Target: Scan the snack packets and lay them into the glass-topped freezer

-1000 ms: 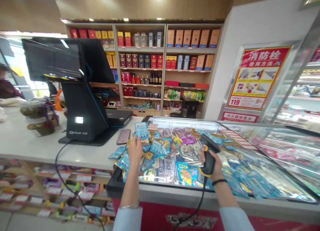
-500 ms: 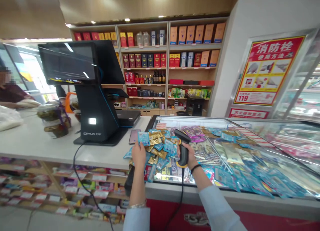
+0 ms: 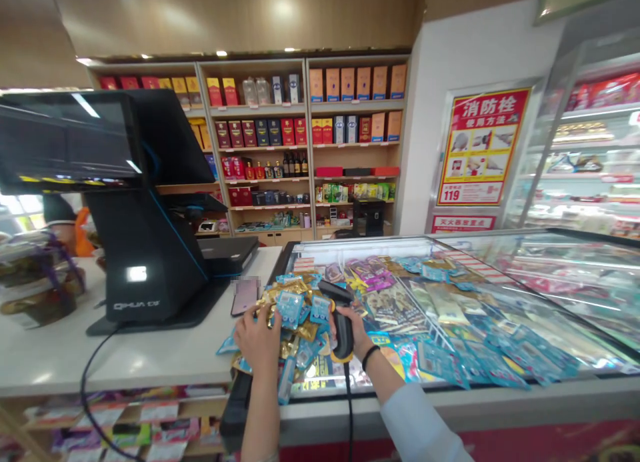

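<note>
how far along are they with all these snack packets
Done: perhaps the spread blue packets at right, but nothing marks any as scanned. In hand: the right hand holds the barcode scanner; the left hand touches the blue-and-gold pile. Left: probably that pile, count unclear.

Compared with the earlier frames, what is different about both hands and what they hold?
The left hand has let go of the blue packet it held up and is now lower, fingers spread at the packet pile. The right hand has moved left, towards that pile, since the first frame. It still grips the scanner; the phone stayed on the counter.
</note>
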A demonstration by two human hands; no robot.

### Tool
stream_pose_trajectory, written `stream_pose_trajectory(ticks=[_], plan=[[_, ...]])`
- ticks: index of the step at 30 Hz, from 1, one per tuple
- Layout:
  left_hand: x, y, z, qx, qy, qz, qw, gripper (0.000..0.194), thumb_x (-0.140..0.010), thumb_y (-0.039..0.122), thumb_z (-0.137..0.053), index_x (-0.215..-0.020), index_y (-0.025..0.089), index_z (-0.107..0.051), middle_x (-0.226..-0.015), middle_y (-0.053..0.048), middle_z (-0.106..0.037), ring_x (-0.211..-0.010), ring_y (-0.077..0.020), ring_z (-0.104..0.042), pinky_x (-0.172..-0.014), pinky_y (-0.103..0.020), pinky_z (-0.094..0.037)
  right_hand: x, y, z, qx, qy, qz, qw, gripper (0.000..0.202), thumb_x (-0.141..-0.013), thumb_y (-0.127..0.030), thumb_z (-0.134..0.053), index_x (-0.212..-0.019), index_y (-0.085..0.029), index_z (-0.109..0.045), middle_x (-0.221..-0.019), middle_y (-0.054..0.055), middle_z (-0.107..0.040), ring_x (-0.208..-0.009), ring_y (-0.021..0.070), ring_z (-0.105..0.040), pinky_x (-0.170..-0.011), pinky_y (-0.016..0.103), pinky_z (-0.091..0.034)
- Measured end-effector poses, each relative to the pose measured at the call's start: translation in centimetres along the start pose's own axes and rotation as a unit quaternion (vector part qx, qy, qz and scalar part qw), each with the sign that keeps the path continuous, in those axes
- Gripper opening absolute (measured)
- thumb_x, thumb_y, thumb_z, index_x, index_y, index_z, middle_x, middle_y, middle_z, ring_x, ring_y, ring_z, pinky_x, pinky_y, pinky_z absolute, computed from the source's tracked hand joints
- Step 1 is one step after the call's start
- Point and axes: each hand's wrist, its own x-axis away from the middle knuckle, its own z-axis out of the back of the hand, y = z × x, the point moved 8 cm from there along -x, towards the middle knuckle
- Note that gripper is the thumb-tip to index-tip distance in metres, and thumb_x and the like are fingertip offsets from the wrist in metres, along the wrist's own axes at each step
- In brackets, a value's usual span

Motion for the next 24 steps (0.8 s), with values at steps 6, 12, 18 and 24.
stream_pose_trajectory(ticks=[6,12,18,24], plan=[[0.2,0.9,-0.5,0.017,-0.005,-0.063,0.998,0.032,-0.089,0.035,-0.047,-0.106,0.019,-0.07,-0.115,-0.01,-0.063,-0.106,-0.028,-0.049,-0.09,-0.04,-0.034,0.3,0.5,0.0,0.012,0.008,-0.022,1.0,0.039,-0.062,-0.052,-0.065,-0.071,-0.015,-0.06,-0.044,-0.001,-0.055,-0.033,0.0106,-0.047,-0.036,0.022,-0.038],[-0.1,0.8,-0.7,0.032,0.002,-0.067,0.997,0.038,-0.09,0.038,-0.042,-0.104,0.014,-0.069,-0.11,-0.013,-0.065,-0.096,-0.0277,-0.053,-0.083,-0.039,-0.036,0.3,0.8,-0.2,0.034,-0.01,-0.037,0.999,0.037,-0.063,-0.052,-0.062,-0.067,-0.016,-0.058,-0.047,0.0,-0.055,-0.039,0.0118,-0.048,-0.039,0.023,-0.037],[0.1,0.7,0.0,0.042,0.018,-0.06,0.997,0.034,-0.087,0.032,-0.042,-0.101,0.017,-0.069,-0.102,-0.011,-0.065,-0.094,-0.0275,-0.054,-0.086,-0.04,-0.035,-0.2,1.1,-0.3,0.042,-0.019,-0.035,0.998,0.034,-0.062,-0.053,-0.061,-0.06,-0.019,-0.057,-0.041,-0.001,-0.053,-0.036,0.0127,-0.047,-0.035,0.022,-0.035],[0.3,1.1,0.1,0.021,-0.005,-0.057,0.998,0.034,-0.086,0.03,-0.04,-0.101,0.017,-0.067,-0.104,-0.012,-0.066,-0.098,-0.0284,-0.054,-0.091,-0.042,-0.035,-0.5,1.1,-0.4,0.045,-0.032,-0.031,0.998,0.031,-0.06,-0.052,-0.062,-0.06,-0.021,-0.057,-0.039,-0.003,-0.052,-0.034,0.0132,-0.048,-0.034,0.021,-0.036]])
